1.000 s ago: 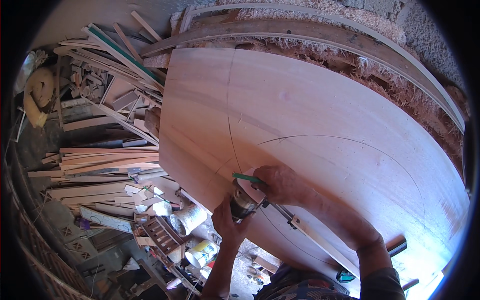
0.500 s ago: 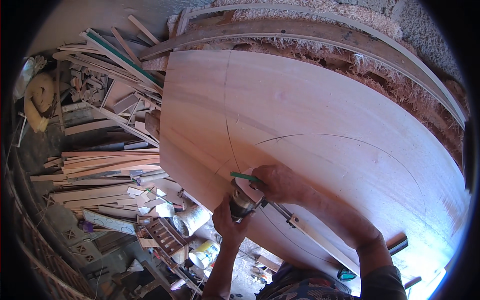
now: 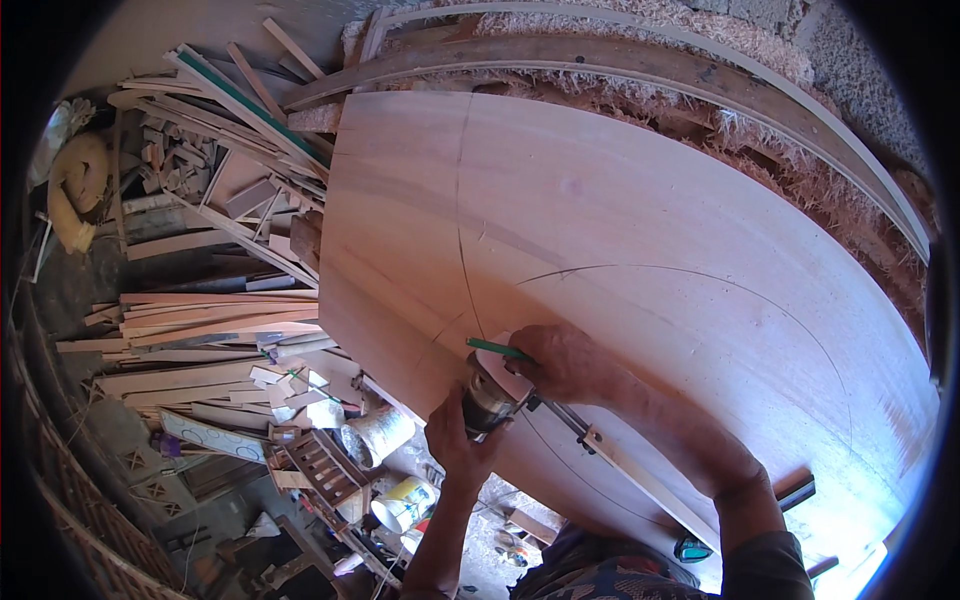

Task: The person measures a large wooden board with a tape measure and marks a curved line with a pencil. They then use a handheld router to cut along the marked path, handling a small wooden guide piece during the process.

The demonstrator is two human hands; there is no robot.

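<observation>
1. I see the router (image 3: 487,398), a stubby metal cylinder standing upright on the plywood sheet (image 3: 640,230), wrapped from below by my left hand (image 3: 455,440).
2. My right hand (image 3: 565,362) is closed on the router's top, green pencil (image 3: 498,349) at the fingertips.
3. A straight wooden trammel arm (image 3: 640,478) runs from under the fingers toward my body.

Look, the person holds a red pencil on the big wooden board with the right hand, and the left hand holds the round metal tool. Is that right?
Not quite. The head view shows the pencil is green, not red. The rest is right: the right hand holds it on the big wooden board, and the left hand grips the round metal tool.
</observation>
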